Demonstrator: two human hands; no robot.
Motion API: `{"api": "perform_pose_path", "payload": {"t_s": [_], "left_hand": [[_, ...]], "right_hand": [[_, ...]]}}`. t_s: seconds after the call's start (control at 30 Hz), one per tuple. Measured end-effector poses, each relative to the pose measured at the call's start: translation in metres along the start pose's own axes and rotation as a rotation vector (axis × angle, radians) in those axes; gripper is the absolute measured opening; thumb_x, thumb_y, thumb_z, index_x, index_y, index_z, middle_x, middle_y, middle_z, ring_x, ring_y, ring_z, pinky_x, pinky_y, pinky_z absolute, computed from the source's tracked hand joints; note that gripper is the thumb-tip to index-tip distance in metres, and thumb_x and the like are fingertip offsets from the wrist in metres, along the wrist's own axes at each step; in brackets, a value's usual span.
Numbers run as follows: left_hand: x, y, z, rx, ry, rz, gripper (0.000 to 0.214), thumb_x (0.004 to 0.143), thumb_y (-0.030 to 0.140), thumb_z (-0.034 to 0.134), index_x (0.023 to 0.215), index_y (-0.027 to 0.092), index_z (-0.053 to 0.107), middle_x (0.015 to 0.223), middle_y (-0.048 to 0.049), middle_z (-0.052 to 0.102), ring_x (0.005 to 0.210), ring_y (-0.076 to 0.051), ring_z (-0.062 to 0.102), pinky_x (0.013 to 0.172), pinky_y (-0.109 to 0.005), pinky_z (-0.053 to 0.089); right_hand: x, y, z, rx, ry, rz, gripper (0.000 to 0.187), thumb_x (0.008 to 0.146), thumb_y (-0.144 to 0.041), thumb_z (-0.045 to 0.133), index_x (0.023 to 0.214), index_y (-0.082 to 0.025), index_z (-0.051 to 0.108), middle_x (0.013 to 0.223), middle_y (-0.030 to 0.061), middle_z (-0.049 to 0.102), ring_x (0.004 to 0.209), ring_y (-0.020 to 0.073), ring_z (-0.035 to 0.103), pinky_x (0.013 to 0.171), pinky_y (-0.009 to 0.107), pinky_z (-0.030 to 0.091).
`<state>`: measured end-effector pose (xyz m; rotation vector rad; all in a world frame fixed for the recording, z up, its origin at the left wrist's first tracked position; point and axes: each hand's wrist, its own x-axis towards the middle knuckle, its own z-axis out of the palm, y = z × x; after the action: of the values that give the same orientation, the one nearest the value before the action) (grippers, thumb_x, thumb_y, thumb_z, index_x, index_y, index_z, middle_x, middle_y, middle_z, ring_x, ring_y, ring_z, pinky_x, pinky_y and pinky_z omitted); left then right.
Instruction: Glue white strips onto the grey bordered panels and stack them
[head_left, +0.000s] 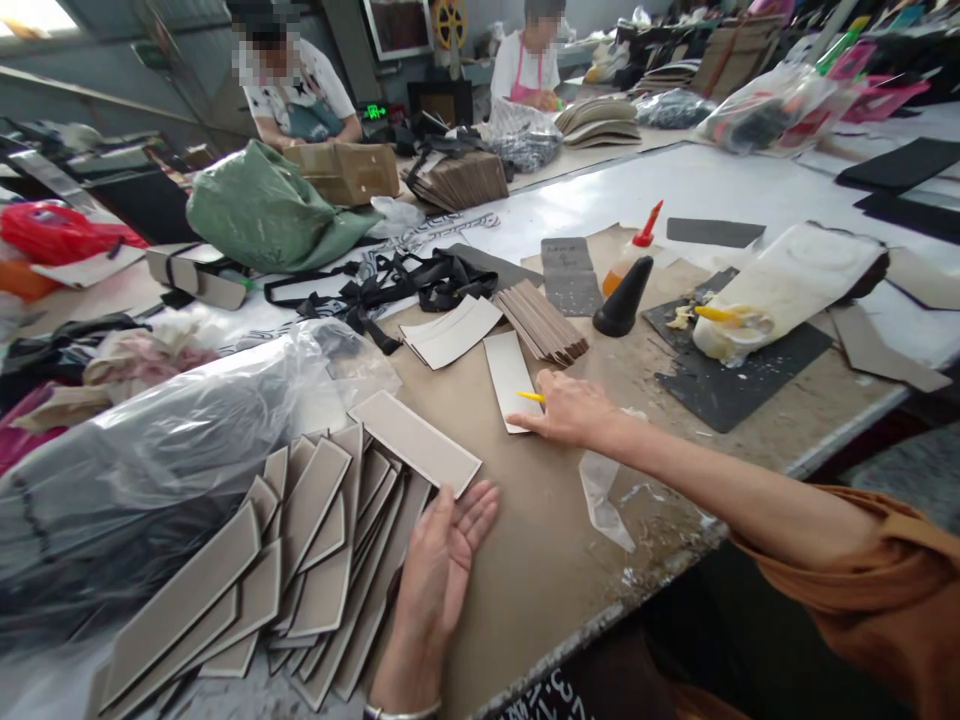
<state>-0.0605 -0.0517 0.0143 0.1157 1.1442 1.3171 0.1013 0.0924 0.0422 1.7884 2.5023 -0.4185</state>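
Left hand (448, 550) palm up, fingers extended and loosely spread, thumb at the lower edge of a grey rectangular panel (416, 443); overlap makes it unclear whether it's gripping the panel. Panel has a pale border, lies at an angle, upper end by the heap.

Right hand (574, 408) reaches across the worktop (525, 560), fingers curled around a yellow pointed tool (530, 397), tip sticking out to the left. Same hand is at the lower end of a pale strip (504, 365), thumb over its near end; can't tell if it's pinching the strip or just touching. Strip lies flat, just beside a fanned stack of brown-edged strips (541, 318). More white pieces (450, 330) left of that stack.

Heap of bordered panels (300, 570) left of the left hand, overlapping at mixed angles, next to clear plastic wrap (202, 430).

Beyond right hand: black cone (624, 298) upright, red-tipped bottle (626, 255) just behind it. Right of those, a whitish container (787, 280) with yellow residue at its mouth, tilted on a dark sheet (750, 385). Black straps (420, 285) farther back, green bag (270, 210) behind them. Two co-workers at the back.
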Motion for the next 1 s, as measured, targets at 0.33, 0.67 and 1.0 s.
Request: {"api": "perform_pose_path", "payload": {"t_s": [0.33,0.67,1.0], "left_hand": [[0.001,-0.026,0.013,0.983,-0.057,0.653,0.018,0.083,0.030,0.053,0.095,0.018,0.059,0.089,-0.0069,0.067,0.082,-0.018,0.063,0.079,-0.032,0.051],[0.034,-0.050,0.040,1.704,0.015,1.142,0.038,0.072,0.038,0.068,0.099,0.014,0.059,0.111,-0.0156,0.056,0.103,-0.030,0.052,0.087,-0.045,0.045],[0.031,-0.047,0.047,2.003,-0.023,1.258,0.018,0.080,0.032,0.059,0.084,0.015,0.059,0.110,-0.0169,0.059,0.103,-0.030,0.055,0.086,-0.045,0.046]], "right_hand": [[-0.007,0.001,0.009,0.012,-0.084,-0.022,0.050,0.074,-0.049,0.056,0.106,-0.012,0.050,0.104,0.0199,0.062,0.096,0.0344,0.060,0.076,0.041,0.046],[-0.058,0.019,-0.002,0.051,-0.167,-0.137,0.023,0.089,-0.037,0.044,0.091,-0.017,0.058,0.080,0.0106,0.067,0.077,0.0248,0.065,0.057,0.026,0.039],[-0.090,0.073,-0.042,0.262,0.196,-0.224,0.054,0.092,-0.059,0.014,0.071,-0.020,0.046,0.070,0.0038,0.052,0.066,0.0177,0.052,0.061,0.028,0.037]]}}
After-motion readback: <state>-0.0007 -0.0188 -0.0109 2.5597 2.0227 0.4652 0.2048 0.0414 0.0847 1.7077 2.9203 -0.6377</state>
